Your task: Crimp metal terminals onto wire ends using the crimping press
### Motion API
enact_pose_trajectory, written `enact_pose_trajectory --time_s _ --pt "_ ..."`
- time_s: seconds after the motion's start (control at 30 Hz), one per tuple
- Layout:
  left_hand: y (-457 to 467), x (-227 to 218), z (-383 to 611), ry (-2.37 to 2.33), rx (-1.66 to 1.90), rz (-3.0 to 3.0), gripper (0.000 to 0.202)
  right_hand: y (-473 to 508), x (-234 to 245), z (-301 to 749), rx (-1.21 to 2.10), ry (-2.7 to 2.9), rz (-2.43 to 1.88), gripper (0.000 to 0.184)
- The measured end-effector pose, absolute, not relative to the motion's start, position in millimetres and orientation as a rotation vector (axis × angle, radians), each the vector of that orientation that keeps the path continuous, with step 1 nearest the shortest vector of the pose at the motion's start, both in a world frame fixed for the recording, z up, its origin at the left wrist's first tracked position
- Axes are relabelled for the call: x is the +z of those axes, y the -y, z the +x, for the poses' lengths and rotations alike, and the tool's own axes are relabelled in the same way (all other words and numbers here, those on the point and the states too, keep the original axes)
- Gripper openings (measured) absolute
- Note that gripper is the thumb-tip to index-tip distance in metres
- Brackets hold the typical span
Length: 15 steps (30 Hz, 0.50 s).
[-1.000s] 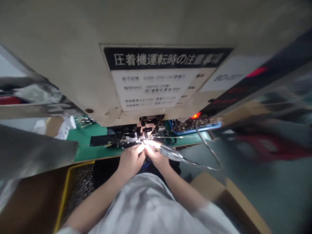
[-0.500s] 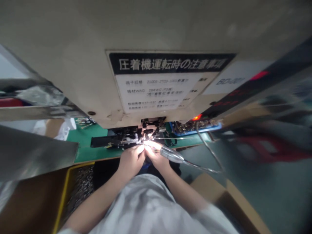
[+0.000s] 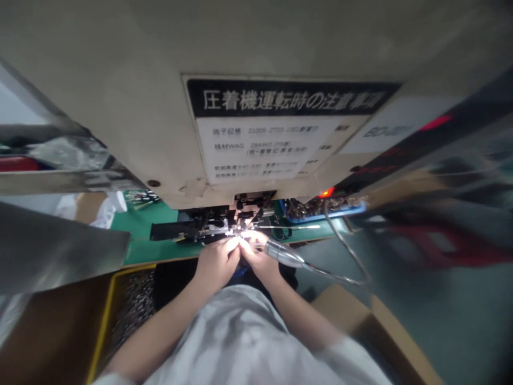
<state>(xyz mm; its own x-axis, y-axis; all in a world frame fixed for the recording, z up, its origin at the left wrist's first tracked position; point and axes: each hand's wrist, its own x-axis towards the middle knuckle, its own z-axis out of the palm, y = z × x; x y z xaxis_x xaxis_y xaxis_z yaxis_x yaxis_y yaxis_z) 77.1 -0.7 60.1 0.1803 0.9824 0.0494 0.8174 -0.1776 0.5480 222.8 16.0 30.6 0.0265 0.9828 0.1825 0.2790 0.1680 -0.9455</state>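
Under the head of a crimping machine [image 3: 216, 187], my left hand [image 3: 218, 262] and my right hand [image 3: 258, 259] meet, thumbs and fingertips pinched together. Both are closed on a thin wire [image 3: 257, 246], which shows only partly by the right fingers. Its end is lost in glare at the crimping tooling [image 3: 244, 214], just beyond my fingertips. A silver gooseneck lamp [image 3: 284, 253] reaches in over the right hand and lights the spot. Past the right fingers, a thin pale strand [image 3: 298, 228] stretches to the right.
A blue tray [image 3: 304, 218] of small metal parts stands right of the tooling on the green bench top [image 3: 148, 251]. Below left is a yellow-rimmed bin [image 3: 105, 310]; a cardboard box [image 3: 340, 302] is below right. A metal sheet [image 3: 60, 251] juts in at left.
The view has shifted slightly, so the machine label sits a little further right and higher. Both hands stay pinched together at the tooling, with almost no movement.
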Motion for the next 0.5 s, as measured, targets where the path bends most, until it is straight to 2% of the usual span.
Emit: enact_pose_trajectory --time_s 0.2,0.5 --pt "0.0 67.2 78.1 -1.620 0.505 2.091 0.022 -16.6 30.7 222.8 0.892 1.442 -1.270 0.010" --pt "-1.0 69.7 81.4 -1.660 0.534 2.103 0.022 -18.4 32.3 226.8 1.007 1.427 -1.232 0.019"
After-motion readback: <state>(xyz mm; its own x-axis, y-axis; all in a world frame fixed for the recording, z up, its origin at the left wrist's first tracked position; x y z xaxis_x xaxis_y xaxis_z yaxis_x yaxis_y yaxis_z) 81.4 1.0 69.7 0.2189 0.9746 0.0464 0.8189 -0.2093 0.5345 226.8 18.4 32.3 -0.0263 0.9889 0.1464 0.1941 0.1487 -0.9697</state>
